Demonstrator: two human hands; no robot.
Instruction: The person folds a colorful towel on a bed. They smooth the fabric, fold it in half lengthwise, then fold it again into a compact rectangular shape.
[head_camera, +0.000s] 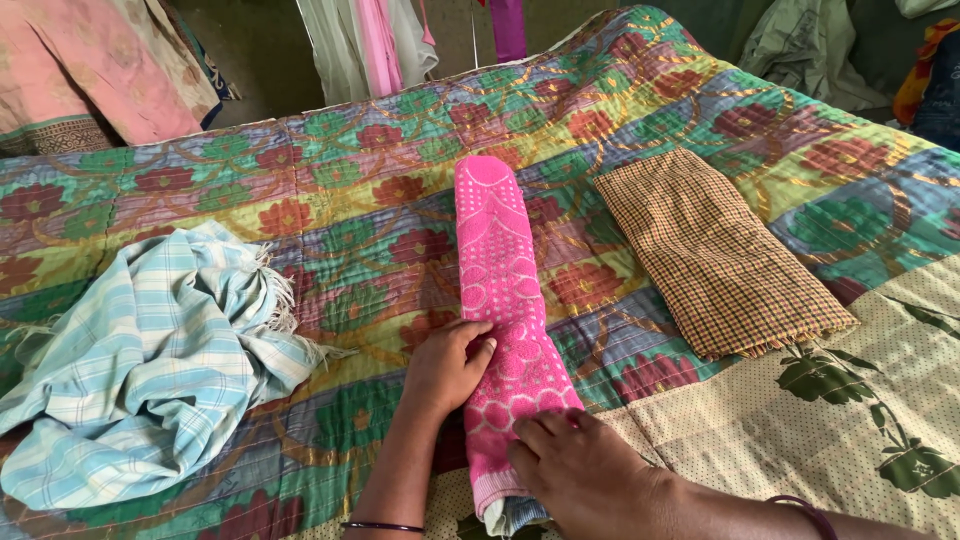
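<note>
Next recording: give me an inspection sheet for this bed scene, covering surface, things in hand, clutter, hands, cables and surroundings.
Surface: floral quilt spread over the bed, with a dotted cream sheet at the near right.
Things in hand: pink towel, folded into a long narrow strip, lying lengthwise on the quilt.
Clutter: light blue checked cloth crumpled at left; brown checked cloth folded flat at right.
Hands: left hand rests on the towel's left edge; right hand presses its near end. Both flat, gripping nothing.
Cables: nothing seen.
Surroundings: hanging clothes beyond the far edge; pink garment at top left; more fabric at top right.
</note>
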